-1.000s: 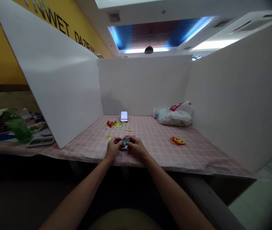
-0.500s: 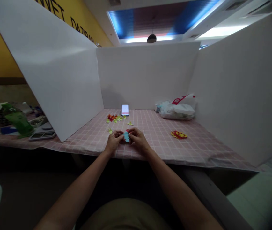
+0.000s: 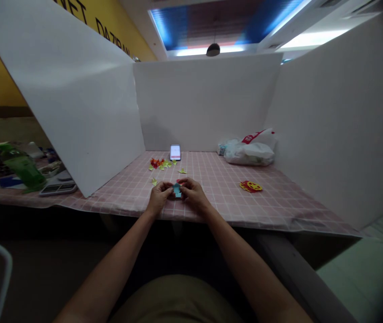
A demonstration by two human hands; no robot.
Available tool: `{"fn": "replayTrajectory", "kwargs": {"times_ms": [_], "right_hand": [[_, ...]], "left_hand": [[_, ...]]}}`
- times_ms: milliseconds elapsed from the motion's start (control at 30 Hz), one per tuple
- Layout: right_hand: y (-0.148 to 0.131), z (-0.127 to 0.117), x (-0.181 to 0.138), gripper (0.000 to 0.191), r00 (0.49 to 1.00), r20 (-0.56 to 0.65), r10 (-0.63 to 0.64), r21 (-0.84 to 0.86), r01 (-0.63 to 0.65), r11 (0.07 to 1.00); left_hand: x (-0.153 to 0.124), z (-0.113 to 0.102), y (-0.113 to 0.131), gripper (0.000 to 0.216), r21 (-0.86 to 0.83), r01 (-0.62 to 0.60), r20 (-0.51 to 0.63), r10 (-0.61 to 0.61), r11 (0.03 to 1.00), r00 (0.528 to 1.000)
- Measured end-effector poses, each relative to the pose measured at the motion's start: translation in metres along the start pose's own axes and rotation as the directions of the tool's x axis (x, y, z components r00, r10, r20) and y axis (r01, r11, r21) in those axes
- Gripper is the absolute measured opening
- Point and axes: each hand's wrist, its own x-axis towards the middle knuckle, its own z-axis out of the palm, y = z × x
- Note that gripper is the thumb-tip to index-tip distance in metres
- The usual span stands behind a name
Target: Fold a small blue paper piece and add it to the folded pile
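A small piece of light-blue paper (image 3: 177, 190) is between my hands, low over the near part of the table. My left hand (image 3: 159, 197) pinches its left side, and my right hand (image 3: 193, 194) pinches its right side. Its folds are too small to make out. A bit of red (image 3: 178, 181) shows just behind it, partly hidden by my right fingers. Beyond my hands lie several small folded yellow papers, one (image 3: 154, 181) by my left hand and another (image 3: 182, 171) farther back. Next to the yellow ones is a cluster of orange-red folded papers (image 3: 156, 163).
A phone (image 3: 175, 152) with a lit screen stands at the back of the checked tablecloth (image 3: 211, 175). Red and yellow cut-out shapes (image 3: 251, 186) lie to the right. A white plastic bag (image 3: 250, 152) sits at the back right. White panels (image 3: 208, 103) enclose three sides.
The view has shifted slightly. Both hands keep their pinch on the blue paper, whose upper part now looks more pointed between the fingers.
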Motion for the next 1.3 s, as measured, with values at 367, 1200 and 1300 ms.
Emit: {"fn": "replayTrajectory", "kwargs": {"times_ms": [367,1200,1300], "right_hand": [[-0.0029,0.0017,-0.002,0.022,1.0,-0.001,-0.007,0.01,0.007,1.0],[-0.0037,0.002,-0.0022,0.018,1.0,0.0,-0.007,0.008,0.007,1.0],[-0.0031,0.0017,-0.0021,0.018,1.0,0.001,-0.004,0.008,0.004,1.0]], "left_hand": [[0.0013,0.0001,-0.0022,0.024,0.032,-0.018,-0.005,0.018,0.999,1.0],[0.0026,-0.0018,-0.0051,0.03,0.044,-0.04,0.013,0.039,0.998,0.999],[0.0028,-0.0021,-0.0054,0.031,0.045,-0.038,0.018,0.037,0.998,0.999]]}}
